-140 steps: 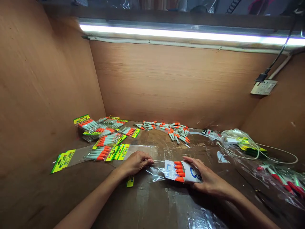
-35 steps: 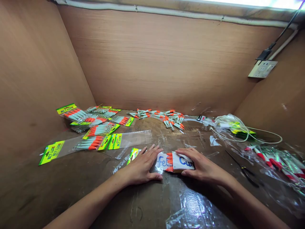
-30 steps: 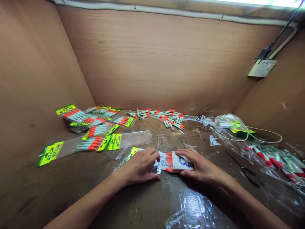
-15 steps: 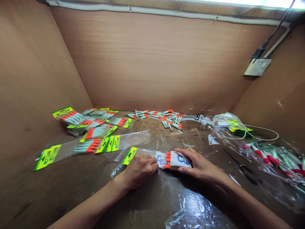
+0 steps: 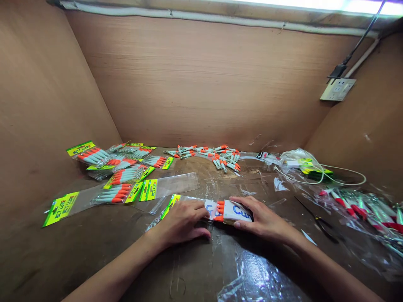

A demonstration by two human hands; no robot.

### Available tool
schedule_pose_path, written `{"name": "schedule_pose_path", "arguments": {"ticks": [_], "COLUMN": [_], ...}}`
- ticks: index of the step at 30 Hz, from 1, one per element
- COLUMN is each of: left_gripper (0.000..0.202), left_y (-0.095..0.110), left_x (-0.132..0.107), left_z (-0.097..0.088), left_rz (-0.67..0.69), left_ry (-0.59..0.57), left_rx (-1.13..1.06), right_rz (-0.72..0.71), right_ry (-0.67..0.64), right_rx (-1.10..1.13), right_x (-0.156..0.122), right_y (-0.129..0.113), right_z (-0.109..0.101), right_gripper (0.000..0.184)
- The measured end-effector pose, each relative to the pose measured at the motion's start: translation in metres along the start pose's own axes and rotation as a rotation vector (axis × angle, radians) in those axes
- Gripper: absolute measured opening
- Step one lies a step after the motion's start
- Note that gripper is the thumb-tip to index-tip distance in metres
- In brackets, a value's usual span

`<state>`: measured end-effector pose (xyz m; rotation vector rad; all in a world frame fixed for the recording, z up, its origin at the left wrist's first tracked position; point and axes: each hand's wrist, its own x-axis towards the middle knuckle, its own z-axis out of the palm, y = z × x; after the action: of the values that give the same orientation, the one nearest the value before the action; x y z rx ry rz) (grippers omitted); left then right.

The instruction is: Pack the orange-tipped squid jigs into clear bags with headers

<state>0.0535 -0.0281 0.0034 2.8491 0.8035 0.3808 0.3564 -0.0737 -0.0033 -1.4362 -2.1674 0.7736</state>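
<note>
A white card with blue writing (image 5: 236, 211) lies on the brown table, with several orange-tipped lures (image 5: 219, 210) across it. My right hand (image 5: 262, 220) is closed over the card's right end and holds it down. My left hand (image 5: 184, 220) rests at the card's left, its curled fingers gripping a clear plastic bag with a yellow-green header (image 5: 170, 204) that covers the lures' tails.
Filled lure packets (image 5: 121, 176) and empty bags (image 5: 173, 184) lie to the left. Loose lures (image 5: 217, 154) are heaped near the back wall. A white cable (image 5: 330, 180), scissors (image 5: 317, 218) and red-tipped lures in plastic (image 5: 362, 205) lie to the right. A wall socket (image 5: 337, 89) is at the right.
My left hand went from flat and open to curled around the bag's mouth. The bag has slid rightwards over the lures, and more of the card's blue writing is covered.
</note>
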Motion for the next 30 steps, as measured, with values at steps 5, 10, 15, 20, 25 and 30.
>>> {"name": "schedule_pose_path", "arguments": {"ticks": [5,10,15,20,25,30], "left_gripper": [0.037,0.029,0.031,0.037,0.060,0.082], "left_y": [-0.010,-0.014,-0.011,-0.010,-0.012,-0.016], "left_x": [0.000,0.000,0.002,0.003,0.002,-0.002], "left_z": [0.004,0.008,0.007,0.009,0.016,0.019], "left_rz": [-0.091,-0.045,0.002,-0.008,-0.037,-0.035], "left_ry": [0.026,0.014,0.002,0.021,0.029,-0.010], "left_rx": [-0.144,-0.185,-0.301,-0.397,-0.411,-0.324], "right_rz": [-0.041,-0.119,-0.243,-0.312,-0.348,-0.366], "right_ry": [0.024,0.028,-0.019,-0.021,-0.036,0.006], "right_rx": [-0.037,-0.167,-0.294,-0.340,-0.308,-0.223], "right_x": [0.000,-0.001,0.003,0.008,0.012,0.011], "right_y": [0.001,-0.014,-0.025,-0.031,-0.034,-0.023], "right_z": [0.006,0.011,0.016,0.014,0.013,0.017], "right_gripper": [0.073,0.089,0.081,0.084,0.068,0.037]}}
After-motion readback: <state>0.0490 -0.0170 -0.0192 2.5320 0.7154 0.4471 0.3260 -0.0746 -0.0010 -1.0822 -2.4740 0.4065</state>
